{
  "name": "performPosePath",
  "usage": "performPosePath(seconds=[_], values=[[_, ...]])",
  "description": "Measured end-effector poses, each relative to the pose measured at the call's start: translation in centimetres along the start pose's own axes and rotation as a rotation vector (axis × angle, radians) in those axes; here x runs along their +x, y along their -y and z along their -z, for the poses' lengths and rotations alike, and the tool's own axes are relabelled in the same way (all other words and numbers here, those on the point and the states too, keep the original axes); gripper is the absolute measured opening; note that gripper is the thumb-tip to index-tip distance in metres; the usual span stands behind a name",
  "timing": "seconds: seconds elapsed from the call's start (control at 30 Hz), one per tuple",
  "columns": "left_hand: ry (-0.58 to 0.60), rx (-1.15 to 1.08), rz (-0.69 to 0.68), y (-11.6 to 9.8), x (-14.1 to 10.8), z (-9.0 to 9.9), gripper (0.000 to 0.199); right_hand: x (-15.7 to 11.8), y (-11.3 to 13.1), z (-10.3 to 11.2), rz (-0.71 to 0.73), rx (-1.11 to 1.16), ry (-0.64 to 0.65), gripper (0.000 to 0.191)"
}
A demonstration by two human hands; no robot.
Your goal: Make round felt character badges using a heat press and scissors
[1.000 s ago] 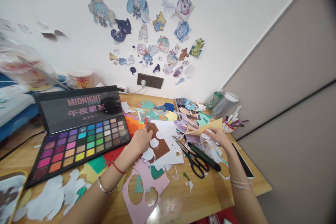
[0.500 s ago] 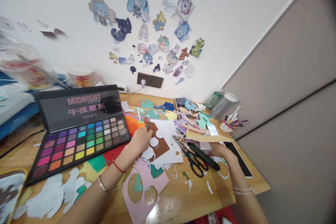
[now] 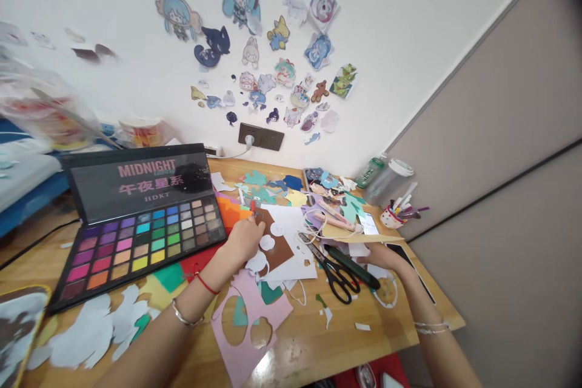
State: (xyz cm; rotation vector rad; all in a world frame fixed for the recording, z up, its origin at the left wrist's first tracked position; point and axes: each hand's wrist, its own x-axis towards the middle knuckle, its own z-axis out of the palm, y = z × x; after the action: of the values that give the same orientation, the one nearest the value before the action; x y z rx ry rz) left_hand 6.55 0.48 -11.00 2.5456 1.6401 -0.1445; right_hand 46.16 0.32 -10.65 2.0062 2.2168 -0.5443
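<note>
Left hand (image 3: 247, 239) lies curled on brown paper (image 3: 280, 256), right hand's (image 3: 380, 255) fingers part-hidden

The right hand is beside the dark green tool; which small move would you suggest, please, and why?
I would probably draw the right hand back, since its fingertips, hard to see by the yellow paper, seem close to the dark green tool.

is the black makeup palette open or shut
Open: the black makeup palette with MIDNIGHT on its lid has that lid tilted up at the back, and its rows of coloured pans are exposed.
</note>
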Motion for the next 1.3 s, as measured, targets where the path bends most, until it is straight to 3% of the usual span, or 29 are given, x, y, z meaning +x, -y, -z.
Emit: performPosePath(seconds=[0.13,0.23,0.5,0.63,0.8,1.07,1.2,1.3], values=[[0.005,0.010,0.009,-0.1,-0.1,0.1,0.029,-0.3,0.1,1.3,0.127,0.110,-0.035,0.034],[0.007,0.016,0.016,-0.2,-0.1,0.1,0.030,-0.5,-0.2,2.3,0.176,0.174,-0.112,0.033],[-0.001,0.012,0.026,-0.3,-0.1,0.1,0.031,-1.0,-1.5,4.1,0.118,0.258,-0.349,0.039],[-0.002,0.002,0.026,-0.2,-0.2,0.0,0.032,-1.9,-0.9,4.8,0.068,0.268,-0.398,0.043],[0.014,-0.035,0.025,0.0,-0.2,0.2,0.033,-3.6,1.6,5.3,0.055,0.263,-0.304,0.043],[0.142,-0.183,-0.021,1.2,-0.8,1.2,0.039,-7.5,7.2,4.0,0.116,0.225,0.014,0.026],[0.126,-0.218,-0.039,1.7,-0.9,1.0,0.043,-8.6,9.9,3.4,0.127,0.147,0.203,0.018],[0.099,-0.219,-0.054,2.0,-0.9,0.8,0.043,-7.9,9.9,3.3,0.114,0.096,0.176,0.015]])
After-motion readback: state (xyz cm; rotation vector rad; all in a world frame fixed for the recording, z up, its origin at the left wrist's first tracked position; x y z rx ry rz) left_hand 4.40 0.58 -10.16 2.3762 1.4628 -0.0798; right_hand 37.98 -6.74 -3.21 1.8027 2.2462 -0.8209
